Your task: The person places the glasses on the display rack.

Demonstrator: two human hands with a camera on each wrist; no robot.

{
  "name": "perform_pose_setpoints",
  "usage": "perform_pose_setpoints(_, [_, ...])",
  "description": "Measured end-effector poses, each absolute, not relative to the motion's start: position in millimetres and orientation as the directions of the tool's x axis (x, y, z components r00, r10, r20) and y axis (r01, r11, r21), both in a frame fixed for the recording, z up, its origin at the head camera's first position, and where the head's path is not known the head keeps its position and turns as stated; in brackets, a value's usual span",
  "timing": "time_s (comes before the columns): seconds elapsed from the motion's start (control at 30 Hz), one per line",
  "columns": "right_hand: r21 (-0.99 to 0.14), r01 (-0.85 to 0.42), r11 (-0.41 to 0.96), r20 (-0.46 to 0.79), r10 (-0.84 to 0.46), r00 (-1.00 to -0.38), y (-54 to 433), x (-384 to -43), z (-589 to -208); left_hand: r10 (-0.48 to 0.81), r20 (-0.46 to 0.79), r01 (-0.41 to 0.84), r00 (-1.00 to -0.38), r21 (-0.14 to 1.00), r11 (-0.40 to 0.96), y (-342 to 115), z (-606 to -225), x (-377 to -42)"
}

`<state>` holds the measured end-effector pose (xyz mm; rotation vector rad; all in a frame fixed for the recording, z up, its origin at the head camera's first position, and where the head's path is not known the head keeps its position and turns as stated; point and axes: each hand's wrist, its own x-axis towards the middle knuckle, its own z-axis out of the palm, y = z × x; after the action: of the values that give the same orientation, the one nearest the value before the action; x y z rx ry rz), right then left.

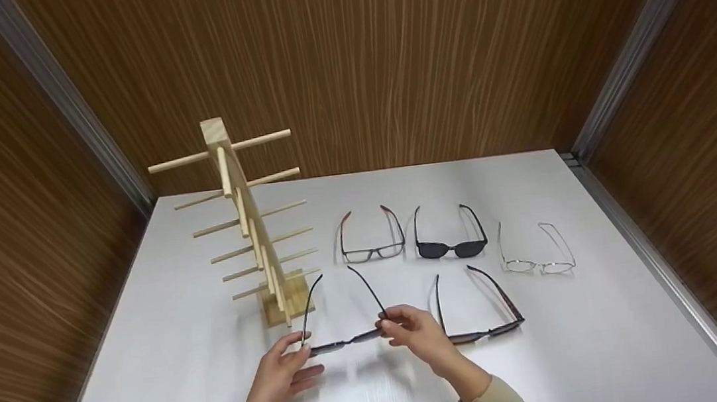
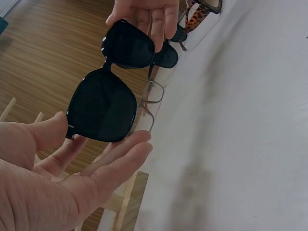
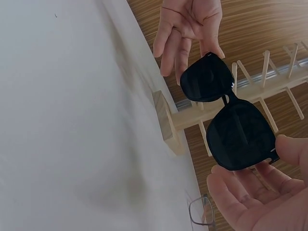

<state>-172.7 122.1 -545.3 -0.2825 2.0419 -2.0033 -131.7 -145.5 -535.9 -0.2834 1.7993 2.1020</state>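
A pair of black sunglasses (image 1: pixel 347 342) is held up above the table between both hands, temples unfolded and pointing away from me. My left hand (image 1: pixel 281 375) pinches the left corner of the frame with thumb and fingers. At the opposite corner, my right hand (image 1: pixel 418 336) pinches the hinge area. Both dark lenses (image 2: pixel 102 106) show in full in the left wrist view; the right wrist view shows the same sunglasses (image 3: pixel 240 134) from the other side. Just beyond my left hand stands a wooden rack (image 1: pixel 247 219) with rows of pegs.
Other eyewear lies unfolded on the white table (image 1: pixel 171 380): clear-lens glasses (image 1: pixel 374 252), dark sunglasses (image 1: pixel 451 249), thin wire-frame glasses (image 1: pixel 540 266), and tortoiseshell-patterned sunglasses (image 1: pixel 486 334) close to my right hand. Wood-grain panels (image 1: pixel 344 62) enclose the back and sides.
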Motion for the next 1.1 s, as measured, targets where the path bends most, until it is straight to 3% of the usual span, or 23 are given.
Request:
perform_pose_setpoints(0.53, [-0.999, -0.029, 0.041, 0.011, -0.387, -0.922, 90.7, -169.7, -513.4, 0.013, -0.411, -0.408, -0.912, 0.900, -0.157, -164.9, -534.0, -122.4])
perform_pose_setpoints(1.1, [-1.000, 0.015, 0.024, -0.024, -0.435, -0.900, 69.3, -195.1, -541.0, -0.119, -0.414, -0.398, -0.902, 0.907, -0.135, -178.6, -526.1, -119.3])
